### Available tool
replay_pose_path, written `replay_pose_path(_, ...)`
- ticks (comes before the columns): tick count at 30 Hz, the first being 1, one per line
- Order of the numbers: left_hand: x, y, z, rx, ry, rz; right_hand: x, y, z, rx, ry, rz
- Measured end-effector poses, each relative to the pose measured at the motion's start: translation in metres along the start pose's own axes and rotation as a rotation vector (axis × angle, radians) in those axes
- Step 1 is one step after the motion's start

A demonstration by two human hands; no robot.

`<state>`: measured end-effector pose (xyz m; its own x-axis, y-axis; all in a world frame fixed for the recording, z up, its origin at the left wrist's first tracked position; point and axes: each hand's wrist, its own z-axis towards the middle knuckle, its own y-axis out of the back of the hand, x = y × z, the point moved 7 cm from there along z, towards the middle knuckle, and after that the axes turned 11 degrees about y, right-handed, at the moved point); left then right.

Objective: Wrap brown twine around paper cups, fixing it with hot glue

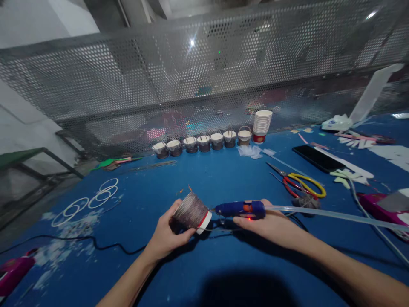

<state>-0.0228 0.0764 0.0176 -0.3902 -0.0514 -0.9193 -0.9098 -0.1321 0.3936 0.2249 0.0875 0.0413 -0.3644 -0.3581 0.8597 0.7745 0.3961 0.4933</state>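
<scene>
My left hand (168, 232) is closed around a paper cup (192, 212) wrapped in dark glittery material, held on its side with its white and red base toward the right. My right hand (271, 224) grips a blue hot glue gun (240, 209), its orange trigger lit and its nozzle touching the cup's base rim. A clear glue stick (322, 214) sticks out of the gun's back toward the right. Both hands hover just above the blue table (217, 260).
Several wrapped cups (203, 143) line the far edge beside a stack of white paper cups (262, 126). Scissors with red and yellow handles (303, 184) and a black phone (317, 158) lie right. White rings (96, 198) and scraps lie left. A perforated metal screen (204, 81) stands behind.
</scene>
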Motion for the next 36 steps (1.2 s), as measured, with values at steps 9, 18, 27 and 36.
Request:
replay_pose_path(9, -0.009, -0.002, 0.001, 0.014, 0.142, -0.111, -0.032, 0.019, 0.027, -0.104, -0.165, 0.168)
replay_pose_path(18, -0.015, 0.005, 0.004, -0.071, 0.112, -0.035, -0.046, 0.027, 0.081, -0.213, 0.004, -0.200)
replay_pose_path(27, -0.022, 0.010, 0.001, -0.148, 0.113, -0.046, -0.060, 0.017, 0.088, -0.263, -0.026, -0.398)
replay_pose_path(36, -0.022, 0.007, -0.003, -0.153, 0.113, -0.030, -0.029, 0.038, 0.024, -0.486, 0.063, -0.544)
